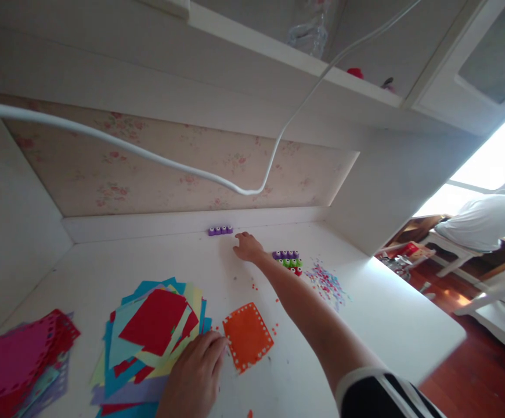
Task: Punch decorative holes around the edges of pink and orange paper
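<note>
My right hand [247,247] is stretched far across the white desk [383,313], fingers spread flat on the top, just short of a row of purple paper punches [220,230] at the back edge. My left hand [195,371] rests palm down near me, fingertips on the edge of a loose pile of coloured paper sheets [152,337] and close to an orange square [248,335] with punched holes along its border. To the right of my right forearm stand more punches, purple, green and red [288,261].
A heap of punched confetti [326,283] lies right of the punches. A stack of pink and red punched sheets [13,366] sits at the desk's left front. A white cable [252,188] hangs across. Another person in white [483,220] sits far right.
</note>
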Tool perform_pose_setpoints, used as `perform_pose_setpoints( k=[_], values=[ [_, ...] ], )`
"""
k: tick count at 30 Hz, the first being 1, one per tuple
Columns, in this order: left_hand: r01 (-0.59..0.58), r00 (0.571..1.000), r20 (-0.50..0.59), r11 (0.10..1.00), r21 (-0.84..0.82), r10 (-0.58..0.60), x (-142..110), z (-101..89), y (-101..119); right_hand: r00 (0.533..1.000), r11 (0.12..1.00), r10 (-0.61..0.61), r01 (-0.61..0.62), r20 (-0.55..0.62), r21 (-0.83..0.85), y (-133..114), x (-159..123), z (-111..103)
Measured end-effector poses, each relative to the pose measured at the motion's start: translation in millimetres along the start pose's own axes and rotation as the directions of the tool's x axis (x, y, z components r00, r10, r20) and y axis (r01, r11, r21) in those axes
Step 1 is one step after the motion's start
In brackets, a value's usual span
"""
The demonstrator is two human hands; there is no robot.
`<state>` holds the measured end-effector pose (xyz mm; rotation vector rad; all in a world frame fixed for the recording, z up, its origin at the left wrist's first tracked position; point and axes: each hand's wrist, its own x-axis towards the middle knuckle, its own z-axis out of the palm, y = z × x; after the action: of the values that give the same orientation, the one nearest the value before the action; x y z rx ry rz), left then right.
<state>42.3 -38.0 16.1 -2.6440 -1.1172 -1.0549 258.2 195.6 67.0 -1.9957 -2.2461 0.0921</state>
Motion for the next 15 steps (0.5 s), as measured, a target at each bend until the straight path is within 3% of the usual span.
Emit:
perform_pose_setpoints(
  k=[7,15],
  values=[
    [-0.002,1.0,0.023,1.0,-0.032,0.002,-5.0,8.4,-3.6,0.999,0.999,-0.035,0.037,-0.035,0.033,-51.5,48.4,8.5],
    [0.081,0.993,0.092,0.991,-0.11,-0.071,-8.2,14.5,-3.9,0.999,1.0,0.025,-0.025,-0.029,0.019,-54.4,61.8,13.1]
  ],
)
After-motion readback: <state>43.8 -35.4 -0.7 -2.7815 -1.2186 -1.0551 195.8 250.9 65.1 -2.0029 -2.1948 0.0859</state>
